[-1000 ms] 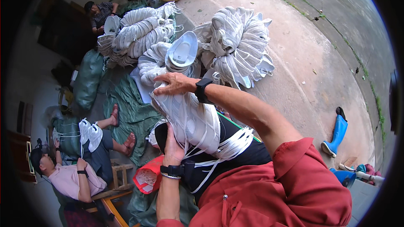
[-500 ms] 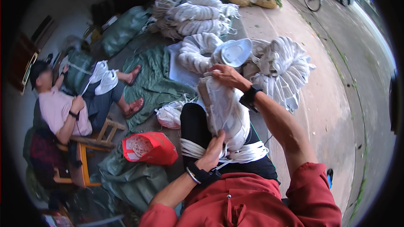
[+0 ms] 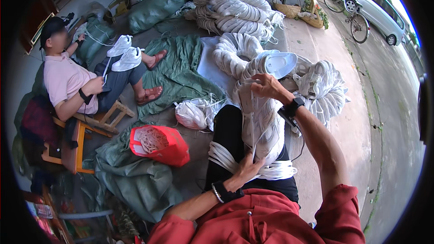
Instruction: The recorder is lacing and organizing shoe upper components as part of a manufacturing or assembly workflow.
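A stack of white shoe uppers [image 3: 266,129] lies lengthwise over my thighs, its far end reaching a ring of more uppers. My left hand [image 3: 246,171] is at the near end, fingers closed on a white shoelace [image 3: 253,138] that runs up the top upper. At the far end, my right hand [image 3: 270,86] is bent over the upper with its fingers curled together; what they pinch is hidden. A bundle of white laces [image 3: 278,172] lies across both thighs below the stack. Beyond my right hand sits a pale, smooth sole-shaped piece [image 3: 280,64].
Coiled uppers [image 3: 246,13] are heaped ahead, another ring [image 3: 322,86] at right. To the left are a red bag [image 3: 165,147] of laces, a plastic-wrapped bundle [image 3: 192,114], green sacking [image 3: 174,65] and a seated person [image 3: 72,72] with white shoes on the lap. Baskets [image 3: 288,9] stand far off.
The view has swung left, so everything sits further right. My hands keep their places at both ends of the uppers. The seated person's white shoes now show more clearly.
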Demonstrator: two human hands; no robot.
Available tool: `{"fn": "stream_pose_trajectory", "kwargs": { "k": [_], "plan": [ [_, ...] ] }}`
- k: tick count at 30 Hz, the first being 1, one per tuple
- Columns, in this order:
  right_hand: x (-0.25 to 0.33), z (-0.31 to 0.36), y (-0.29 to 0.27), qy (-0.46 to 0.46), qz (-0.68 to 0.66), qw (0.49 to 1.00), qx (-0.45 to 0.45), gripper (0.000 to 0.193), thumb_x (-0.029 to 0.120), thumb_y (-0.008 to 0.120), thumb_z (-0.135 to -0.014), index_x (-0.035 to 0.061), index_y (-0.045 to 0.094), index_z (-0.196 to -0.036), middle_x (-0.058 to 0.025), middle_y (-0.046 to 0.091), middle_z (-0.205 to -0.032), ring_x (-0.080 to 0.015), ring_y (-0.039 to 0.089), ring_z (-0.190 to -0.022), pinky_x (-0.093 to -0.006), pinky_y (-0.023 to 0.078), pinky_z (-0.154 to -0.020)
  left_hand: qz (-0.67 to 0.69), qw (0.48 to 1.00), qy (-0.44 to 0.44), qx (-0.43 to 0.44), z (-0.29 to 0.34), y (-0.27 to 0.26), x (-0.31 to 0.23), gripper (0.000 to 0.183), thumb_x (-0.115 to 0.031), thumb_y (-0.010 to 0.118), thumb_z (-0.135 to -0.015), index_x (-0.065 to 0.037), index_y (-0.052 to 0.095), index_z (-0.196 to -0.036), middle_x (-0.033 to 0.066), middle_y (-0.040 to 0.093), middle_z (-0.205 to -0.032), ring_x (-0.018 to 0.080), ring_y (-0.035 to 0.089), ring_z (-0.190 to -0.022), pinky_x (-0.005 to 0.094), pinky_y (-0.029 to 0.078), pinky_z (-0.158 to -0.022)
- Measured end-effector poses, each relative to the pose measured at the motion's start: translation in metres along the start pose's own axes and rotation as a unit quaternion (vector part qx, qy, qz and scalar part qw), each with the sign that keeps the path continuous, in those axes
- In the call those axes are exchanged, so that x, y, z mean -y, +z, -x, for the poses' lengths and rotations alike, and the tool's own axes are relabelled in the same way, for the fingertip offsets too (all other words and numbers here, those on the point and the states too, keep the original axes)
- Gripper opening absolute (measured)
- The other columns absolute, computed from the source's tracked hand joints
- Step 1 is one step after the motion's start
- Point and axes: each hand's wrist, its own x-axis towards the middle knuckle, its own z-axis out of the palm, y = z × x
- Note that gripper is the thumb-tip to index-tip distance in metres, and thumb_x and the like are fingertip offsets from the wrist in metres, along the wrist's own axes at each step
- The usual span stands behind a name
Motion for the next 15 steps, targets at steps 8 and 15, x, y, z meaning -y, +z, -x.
{"fn": "stream_pose_trajectory", "kwargs": {
  "k": [8, 15],
  "plan": [
    [-0.031, 0.001, -0.002, -0.001, -0.183, 0.983, 0.012, 0.050, 0.031, 0.047, -0.076, -0.0013, 0.057, -0.113, -0.0132, 0.063, -0.093, -0.0201, 0.059, -0.083, -0.0297, 0.047, -0.077, -0.007, 0.989, 0.134, -0.065, 0.024, -0.027, -0.022, 0.063, -0.011, 0.060, -0.078, 0.003, 0.028, -0.130, 0.0201, 0.045, -0.119, 0.0261, 0.047, -0.109, 0.0345, 0.042, -0.090],
    [-0.006, 0.014, 0.005, -0.011, -0.158, 0.987, 0.002, 0.050, 0.030, 0.047, -0.072, -0.0011, 0.058, -0.110, -0.0196, 0.063, -0.095, -0.0269, 0.061, -0.088, -0.0338, 0.046, -0.081, -0.082, 0.979, 0.079, -0.167, -0.022, -0.052, -0.038, 0.063, -0.017, 0.062, -0.080, 0.001, 0.028, -0.130, 0.0180, 0.050, -0.106, 0.0213, 0.056, -0.087, 0.0288, 0.053, -0.059]
  ]
}}
